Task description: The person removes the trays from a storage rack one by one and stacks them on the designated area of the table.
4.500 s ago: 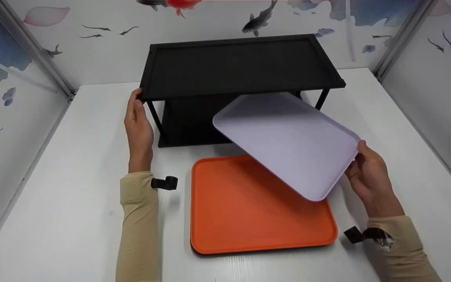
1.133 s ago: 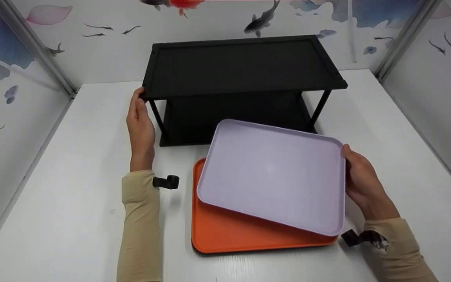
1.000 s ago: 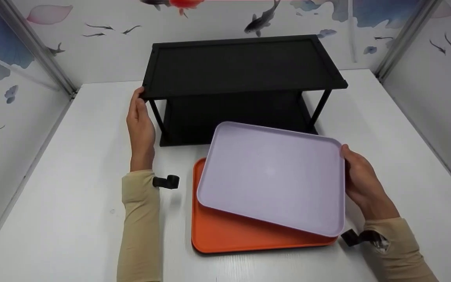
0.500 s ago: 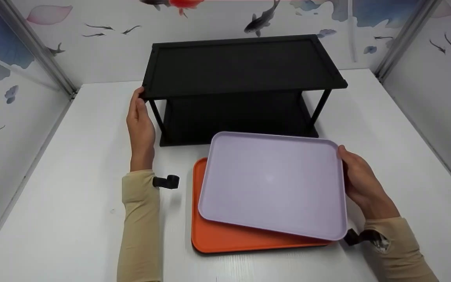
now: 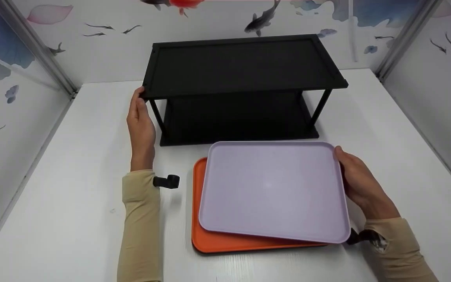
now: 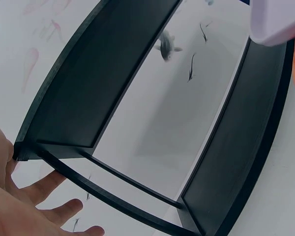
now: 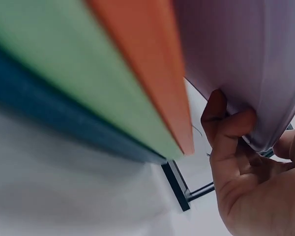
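Note:
My right hand (image 5: 362, 182) grips the right edge of a lavender tray (image 5: 272, 188), thumb at the rim and fingers curled beneath. The lavender tray hangs over an orange tray (image 5: 206, 239), slightly askew to it, covering most of it. Below the orange tray (image 7: 147, 54), the right wrist view shows a green tray (image 7: 78, 54) and a dark blue tray (image 7: 44, 91) in one stack. My left hand (image 5: 141, 129) touches the front left corner of a black two-tier rack (image 5: 245, 64). Its fingers are spread and loosely extended beside the post in the left wrist view.
Behind the tray stack, the rack's lower shelf (image 5: 225, 117) lies close to the lavender tray's far edge. Printed white panels (image 5: 104, 55) enclose the white table (image 5: 73, 196) at the back and sides.
The lavender tray has come out from under the rack's top shelf toward the front and turned nearly square over the orange tray, with my right hand gripping it. My left hand stays at the corner.

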Action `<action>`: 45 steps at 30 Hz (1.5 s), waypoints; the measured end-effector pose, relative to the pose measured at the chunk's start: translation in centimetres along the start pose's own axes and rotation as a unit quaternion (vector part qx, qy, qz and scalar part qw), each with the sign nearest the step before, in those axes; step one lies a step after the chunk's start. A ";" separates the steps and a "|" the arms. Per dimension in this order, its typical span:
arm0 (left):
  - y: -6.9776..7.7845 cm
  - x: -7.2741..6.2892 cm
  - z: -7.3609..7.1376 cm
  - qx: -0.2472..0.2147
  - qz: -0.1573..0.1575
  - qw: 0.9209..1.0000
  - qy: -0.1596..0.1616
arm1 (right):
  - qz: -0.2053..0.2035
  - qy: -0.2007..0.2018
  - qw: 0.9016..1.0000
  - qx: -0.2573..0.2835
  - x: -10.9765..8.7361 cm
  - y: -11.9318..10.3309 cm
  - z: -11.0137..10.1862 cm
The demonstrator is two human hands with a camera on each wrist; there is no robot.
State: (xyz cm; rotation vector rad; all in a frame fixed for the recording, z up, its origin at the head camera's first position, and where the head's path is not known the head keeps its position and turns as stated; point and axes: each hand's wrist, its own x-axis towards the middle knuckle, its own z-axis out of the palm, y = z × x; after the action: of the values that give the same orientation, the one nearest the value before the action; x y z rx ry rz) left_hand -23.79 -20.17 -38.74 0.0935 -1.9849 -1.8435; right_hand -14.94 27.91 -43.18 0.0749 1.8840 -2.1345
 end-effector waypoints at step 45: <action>3.1 -1.7 0.3 0.004 -0.010 1.000 -0.008 | -0.061 0.037 0.961 -0.269 -0.2 0.2 0.6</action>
State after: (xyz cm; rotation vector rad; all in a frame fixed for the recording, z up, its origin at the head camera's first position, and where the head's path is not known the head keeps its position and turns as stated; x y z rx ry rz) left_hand -21.59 -18.97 -36.17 0.1018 -2.0087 -1.8542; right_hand -14.65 27.37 -43.28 -0.0800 2.4993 -1.6291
